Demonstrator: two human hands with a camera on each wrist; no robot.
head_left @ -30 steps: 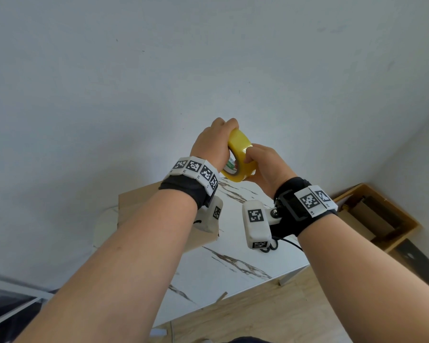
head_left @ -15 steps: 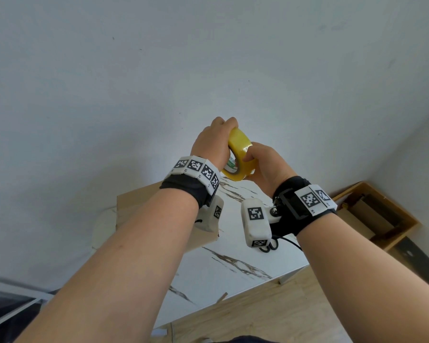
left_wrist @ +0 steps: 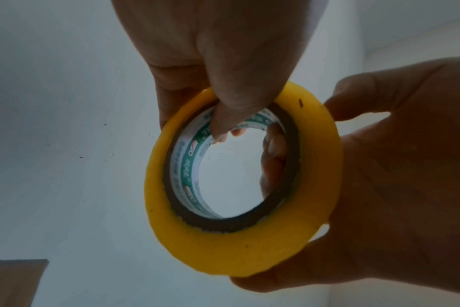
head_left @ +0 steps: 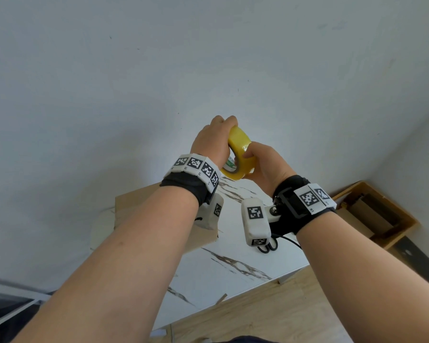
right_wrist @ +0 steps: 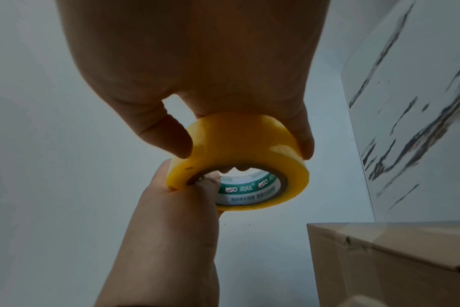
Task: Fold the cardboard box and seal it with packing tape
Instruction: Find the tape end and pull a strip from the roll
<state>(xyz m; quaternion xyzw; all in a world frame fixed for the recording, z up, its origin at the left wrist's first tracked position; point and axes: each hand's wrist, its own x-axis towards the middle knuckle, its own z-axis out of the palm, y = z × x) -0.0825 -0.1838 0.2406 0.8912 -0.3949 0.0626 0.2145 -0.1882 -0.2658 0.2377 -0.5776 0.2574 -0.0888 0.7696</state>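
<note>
White wall behind, tape roll (head_left: pixel 240 154) raised at frame center, gripped by left hand (head_left: pixel 212 142) and right hand (head_left: pixel 265 167), box (head_left: pixel 134 201) below-left on table (head_left: pixel 233 263); rotate slowly, feel for tape end.

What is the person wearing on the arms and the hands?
Both forearms are bare and the hands wear no gloves. Each wrist carries a black strap: left wrist strap, right wrist strap. On each strap sits a white band printed with black-and-white square markers. A white camera box with the same markers hangs under each wrist, and a thin black cable leaves the right one.
</note>
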